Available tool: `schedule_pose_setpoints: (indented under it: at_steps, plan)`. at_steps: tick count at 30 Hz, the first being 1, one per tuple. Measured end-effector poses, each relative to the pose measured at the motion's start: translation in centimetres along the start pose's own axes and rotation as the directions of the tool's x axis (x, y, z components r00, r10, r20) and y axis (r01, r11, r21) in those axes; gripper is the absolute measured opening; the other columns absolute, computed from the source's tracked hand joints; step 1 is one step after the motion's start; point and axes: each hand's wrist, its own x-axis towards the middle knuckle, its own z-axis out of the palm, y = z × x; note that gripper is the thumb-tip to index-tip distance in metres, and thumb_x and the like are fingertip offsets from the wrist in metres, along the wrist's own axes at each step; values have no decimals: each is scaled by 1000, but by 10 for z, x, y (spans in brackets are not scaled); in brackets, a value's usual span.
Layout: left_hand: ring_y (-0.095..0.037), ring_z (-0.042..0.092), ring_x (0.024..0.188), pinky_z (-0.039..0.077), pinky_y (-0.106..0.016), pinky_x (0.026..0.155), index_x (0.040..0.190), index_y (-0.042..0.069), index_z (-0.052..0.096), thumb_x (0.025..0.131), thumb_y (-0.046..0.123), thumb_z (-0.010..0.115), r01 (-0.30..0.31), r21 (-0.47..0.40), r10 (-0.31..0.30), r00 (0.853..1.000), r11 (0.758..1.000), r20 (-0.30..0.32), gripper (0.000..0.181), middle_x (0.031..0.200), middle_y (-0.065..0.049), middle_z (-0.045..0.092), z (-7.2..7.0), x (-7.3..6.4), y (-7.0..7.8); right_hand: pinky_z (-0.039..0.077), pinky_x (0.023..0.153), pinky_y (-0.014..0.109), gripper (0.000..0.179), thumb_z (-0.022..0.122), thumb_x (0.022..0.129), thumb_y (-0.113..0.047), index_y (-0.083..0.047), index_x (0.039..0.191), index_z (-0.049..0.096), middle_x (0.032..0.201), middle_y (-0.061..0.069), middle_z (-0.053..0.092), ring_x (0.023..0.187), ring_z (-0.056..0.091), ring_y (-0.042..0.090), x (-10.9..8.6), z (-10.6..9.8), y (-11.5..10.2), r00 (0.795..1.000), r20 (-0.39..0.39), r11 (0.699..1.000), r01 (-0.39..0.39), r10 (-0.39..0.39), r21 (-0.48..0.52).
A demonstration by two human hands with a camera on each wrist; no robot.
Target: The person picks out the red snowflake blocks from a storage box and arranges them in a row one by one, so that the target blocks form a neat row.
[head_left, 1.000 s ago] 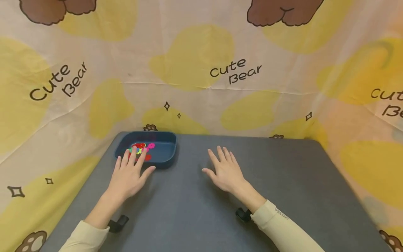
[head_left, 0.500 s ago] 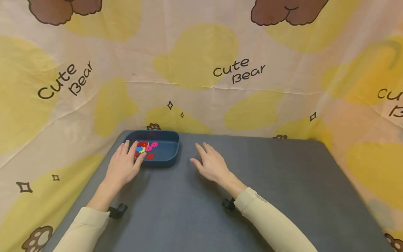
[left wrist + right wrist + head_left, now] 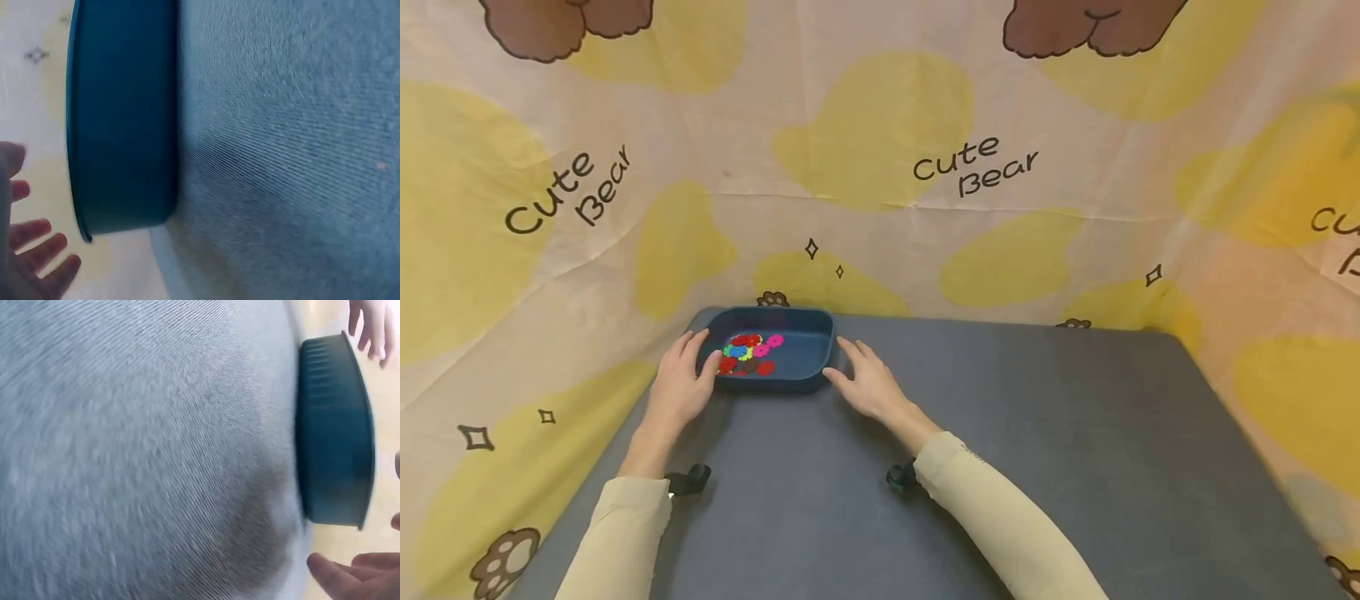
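At the far left of the table in the head view is a dark blue rectangular tray (image 3: 803, 354). Several flower-shaped plastic pieces (image 3: 747, 350) in red, pink, blue, yellow and green lie in its left half. My left hand (image 3: 681, 379) hovers at the tray's left end, thumb near the rim; its relaxed fingers (image 3: 40, 240) stand apart from the wall in the left wrist view. By the right end is my right hand (image 3: 870, 383), fingers extended. The right wrist view shows a gap between those fingers (image 3: 340, 578) and the tray. Neither hand grips anything.
The tray stands on a grey cloth-covered table (image 3: 1000, 417). Behind it and along the sides hangs a printed fabric curtain (image 3: 865, 150). A dark wrist device (image 3: 691, 479) hangs below the left wrist, another dark device (image 3: 900, 477) below the right.
Both hands have shifted relative to the tray: the left from over the pieces to its left end, the right leftward up to its right end. The tray stays in place; the head view has turned slightly.
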Motion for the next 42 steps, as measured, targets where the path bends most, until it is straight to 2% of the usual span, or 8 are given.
schedule_pose_setpoints:
  at_steps: [4, 6, 13, 19, 26, 31, 37, 42]
  plan:
    - [-57, 28, 140, 24, -74, 108, 152, 0, 40, 108, 33, 45, 16, -51, -19, 999, 999, -45, 56, 154, -34, 32, 5, -2, -14, 32, 115, 57, 67, 54, 101, -52, -25, 160, 34, 162, 12, 34, 149, 33, 34, 4, 9, 4, 1000, -10, 998, 0, 1, 67]
    - [-57, 28, 140, 24, -74, 108, 152, 0, 39, 108, 32, 45, 26, -63, -29, 998, 998, -47, 55, 154, -35, 31, 8, -2, -19, 33, 116, 54, 66, 55, 102, -50, -23, 159, 36, 161, 8, 37, 148, 34, 30, 7, 12, 5, 1000, -14, 994, 9, -7, 113]
    - [-60, 24, 140, 22, -76, 108, 155, -1, 33, 109, 35, 39, 103, -121, -99, 994, 987, 39, 58, 156, -36, 23, 20, 0, -29, 39, 113, 50, 62, 57, 103, -42, -18, 157, 40, 159, 5, 42, 142, 44, 28, 14, 20, 2, 999, -25, 972, 39, -34, 233]
    - [-54, 29, 142, 24, -69, 112, 149, -8, 38, 109, 30, 43, 139, -166, -134, 990, 976, 42, 56, 152, -36, 34, 27, -4, -34, 36, 115, 50, 61, 59, 103, -40, -14, 155, 42, 157, 7, 44, 145, 40, 28, 12, 30, -2, 1000, -6, 969, 9, -8, 247]
    - [-53, 35, 140, 29, -66, 112, 148, -6, 39, 107, 39, 47, 211, -191, -201, 977, 959, 70, 61, 152, -34, 37, 22, -1, -31, 40, 112, 49, 60, 61, 102, -39, -14, 154, 45, 155, 7, 48, 141, 46, 28, 15, 31, -5, 999, -18, 944, -24, 32, 330]
    - [-52, 36, 138, 30, -65, 111, 148, -5, 41, 105, 39, 52, 201, -225, -189, 979, 953, 75, 62, 150, -34, 38, 21, 0, -28, 46, 107, 45, 60, 64, 101, -36, -12, 153, 46, 152, 8, 50, 134, 54, 27, 14, 30, -2, 998, -45, 924, -30, 51, 382]
    - [-53, 39, 134, 33, -65, 108, 149, -5, 41, 105, 36, 54, 178, -232, -161, 983, 956, 91, 62, 149, -34, 39, 20, -1, -23, 48, 105, 44, 60, 67, 99, -36, -13, 151, 50, 151, 7, 52, 131, 57, 27, 8, 26, -1, 995, -74, 927, -37, 69, 374]
    - [-53, 41, 132, 35, -65, 108, 149, -5, 41, 104, 36, 57, 164, -223, -143, 984, 961, 109, 63, 148, -34, 40, 21, -3, -14, 50, 102, 46, 58, 69, 98, -35, -11, 149, 52, 149, 8, 54, 128, 59, 28, 0, 19, 3, 991, -107, 928, -37, 82, 370]
